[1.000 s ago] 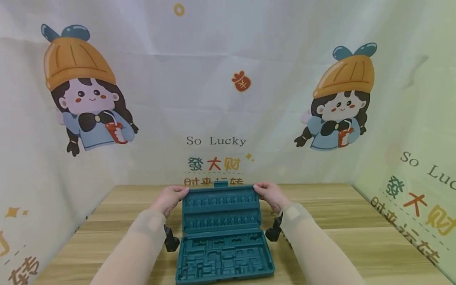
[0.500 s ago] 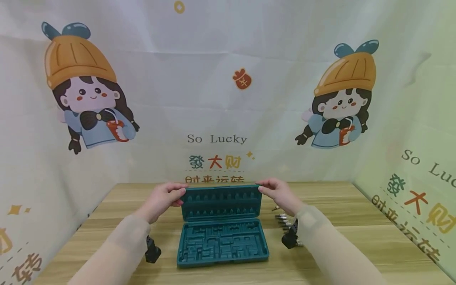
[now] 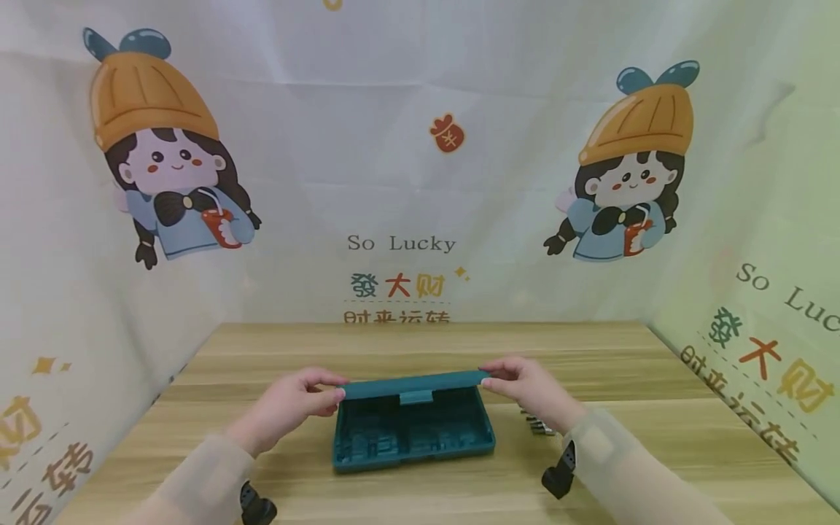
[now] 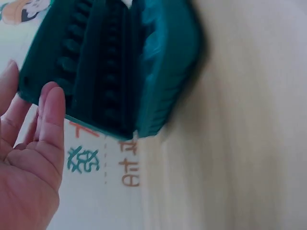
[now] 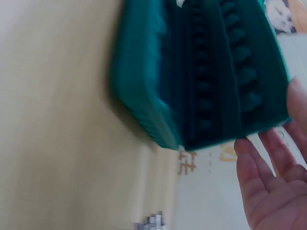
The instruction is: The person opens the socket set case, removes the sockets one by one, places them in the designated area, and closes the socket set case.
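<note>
Left hand (image 3: 298, 397) pinches the lid's (image 3: 410, 384) left corner; right hand (image 3: 525, 383) pinches its right corner. Lid hangs half-lowered over the tray (image 3: 413, 437), long axis running hand to hand, both equally near.

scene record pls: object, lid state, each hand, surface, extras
object: teal moulded plastic tool case, empty tray
lid state: lid tilted low over the tray, not latched
left hand: fingertips on the lid's left front corner
right hand: fingertips on the lid's right front corner
surface: light wooden table
extras: small metal bits right of the case
</note>
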`<state>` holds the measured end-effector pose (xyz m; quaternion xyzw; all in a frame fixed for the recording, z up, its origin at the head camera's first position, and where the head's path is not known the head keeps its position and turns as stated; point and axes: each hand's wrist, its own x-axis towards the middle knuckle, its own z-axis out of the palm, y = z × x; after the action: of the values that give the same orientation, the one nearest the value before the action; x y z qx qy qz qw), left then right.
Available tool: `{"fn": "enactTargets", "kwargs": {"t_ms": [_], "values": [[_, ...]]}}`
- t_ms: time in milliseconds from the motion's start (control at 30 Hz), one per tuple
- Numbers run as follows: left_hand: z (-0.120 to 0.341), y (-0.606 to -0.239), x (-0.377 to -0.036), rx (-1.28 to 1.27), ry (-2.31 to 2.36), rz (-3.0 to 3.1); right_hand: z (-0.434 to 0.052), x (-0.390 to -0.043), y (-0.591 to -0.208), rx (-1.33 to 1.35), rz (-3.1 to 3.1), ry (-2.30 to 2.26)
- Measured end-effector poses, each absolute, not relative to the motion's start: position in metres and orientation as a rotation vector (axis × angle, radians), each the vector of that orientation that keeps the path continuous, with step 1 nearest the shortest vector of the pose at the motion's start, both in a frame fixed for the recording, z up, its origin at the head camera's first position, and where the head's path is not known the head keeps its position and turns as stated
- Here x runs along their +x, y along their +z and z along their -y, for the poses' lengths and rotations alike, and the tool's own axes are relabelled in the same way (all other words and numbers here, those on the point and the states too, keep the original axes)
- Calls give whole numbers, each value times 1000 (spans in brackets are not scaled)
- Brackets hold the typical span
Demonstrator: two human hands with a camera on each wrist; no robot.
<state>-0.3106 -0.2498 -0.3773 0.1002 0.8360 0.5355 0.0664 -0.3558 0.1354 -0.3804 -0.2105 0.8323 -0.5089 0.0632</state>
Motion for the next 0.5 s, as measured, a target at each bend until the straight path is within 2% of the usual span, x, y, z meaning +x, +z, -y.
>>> {"fn": "enactTargets", "kwargs": {"t_ms": [233,500], "values": [[244,-398,-294,359,1448,-2587,-137,-336,-398,-738,-2593,-1396],[239,-408,-293,418,1276,-2774,-136,-323,-410,-829,-2607,-1367]]}}
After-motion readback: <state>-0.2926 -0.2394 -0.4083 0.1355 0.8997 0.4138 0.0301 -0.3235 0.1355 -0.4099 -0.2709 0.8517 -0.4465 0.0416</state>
